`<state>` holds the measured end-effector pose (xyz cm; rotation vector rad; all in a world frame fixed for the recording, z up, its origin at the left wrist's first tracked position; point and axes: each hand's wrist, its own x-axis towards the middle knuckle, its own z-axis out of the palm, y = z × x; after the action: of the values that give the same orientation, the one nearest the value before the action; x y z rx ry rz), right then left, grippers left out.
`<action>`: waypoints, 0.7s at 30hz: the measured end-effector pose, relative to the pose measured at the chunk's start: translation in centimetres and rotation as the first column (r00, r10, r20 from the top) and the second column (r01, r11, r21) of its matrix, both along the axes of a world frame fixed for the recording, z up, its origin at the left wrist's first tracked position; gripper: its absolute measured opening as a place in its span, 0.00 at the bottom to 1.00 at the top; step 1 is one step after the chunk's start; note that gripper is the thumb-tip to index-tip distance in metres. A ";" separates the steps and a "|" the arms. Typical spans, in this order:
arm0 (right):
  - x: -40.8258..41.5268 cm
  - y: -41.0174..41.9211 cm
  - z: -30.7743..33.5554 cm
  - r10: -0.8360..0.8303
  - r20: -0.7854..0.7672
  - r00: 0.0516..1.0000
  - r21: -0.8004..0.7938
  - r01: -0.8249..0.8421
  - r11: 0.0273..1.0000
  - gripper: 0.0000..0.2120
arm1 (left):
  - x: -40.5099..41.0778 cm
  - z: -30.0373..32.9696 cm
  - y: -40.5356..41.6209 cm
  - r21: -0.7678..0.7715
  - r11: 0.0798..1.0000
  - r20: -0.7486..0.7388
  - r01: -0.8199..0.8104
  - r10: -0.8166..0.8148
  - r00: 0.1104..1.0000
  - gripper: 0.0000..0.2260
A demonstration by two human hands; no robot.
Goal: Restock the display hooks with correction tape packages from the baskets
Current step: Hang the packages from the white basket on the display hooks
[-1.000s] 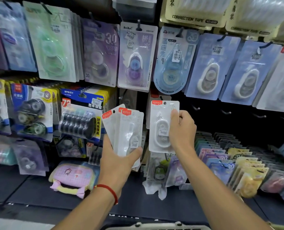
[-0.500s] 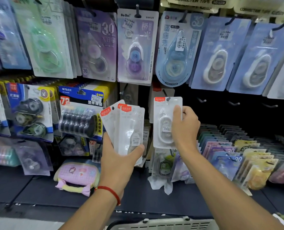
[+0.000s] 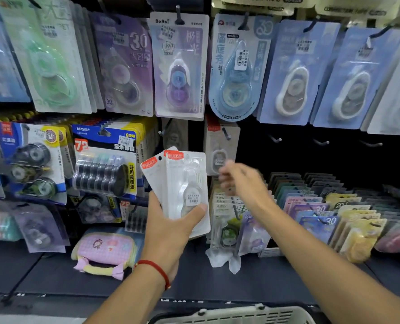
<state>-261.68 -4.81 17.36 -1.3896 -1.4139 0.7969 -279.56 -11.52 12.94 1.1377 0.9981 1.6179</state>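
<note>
At frame center, my left hand [image 3: 171, 232] grips a fan of tape packages [image 3: 180, 183], thumb across the front, as ready stock. My right hand [image 3: 243, 183], blurred, fingers loosely curled and empty, sits below the package on the hook [image 3: 220, 146].

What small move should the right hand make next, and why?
Probably the right hand should reach over and take the front package from the fan of packages that the left hand holds. The right hand holds nothing, one white package hangs on its hook, and bare hooks wait to its right.
</note>
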 end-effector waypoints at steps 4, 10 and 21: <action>-0.1 -4.4 -1.6 0.249 0.035 0.968 -0.044 -0.247 0.968 0.21 | 1.3 0.5 -0.4 -0.025 0.995 0.032 0.092 -0.091 0.995 0.35; 0.5 -6.3 -0.9 0.169 0.222 0.960 0.074 -0.189 0.979 0.18 | 1.9 1.1 -0.9 -0.026 0.993 0.076 0.117 -0.115 0.990 0.35; 1.5 -5.0 -0.1 0.039 -0.044 0.998 0.224 -0.028 0.974 0.07 | 0.8 1.0 -0.9 -0.090 0.987 0.154 0.131 -0.117 0.981 0.24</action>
<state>-260.18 -9.86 17.27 -1.1697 -1.4451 0.6662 -278.73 -12.37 13.89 0.9782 0.8837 1.5126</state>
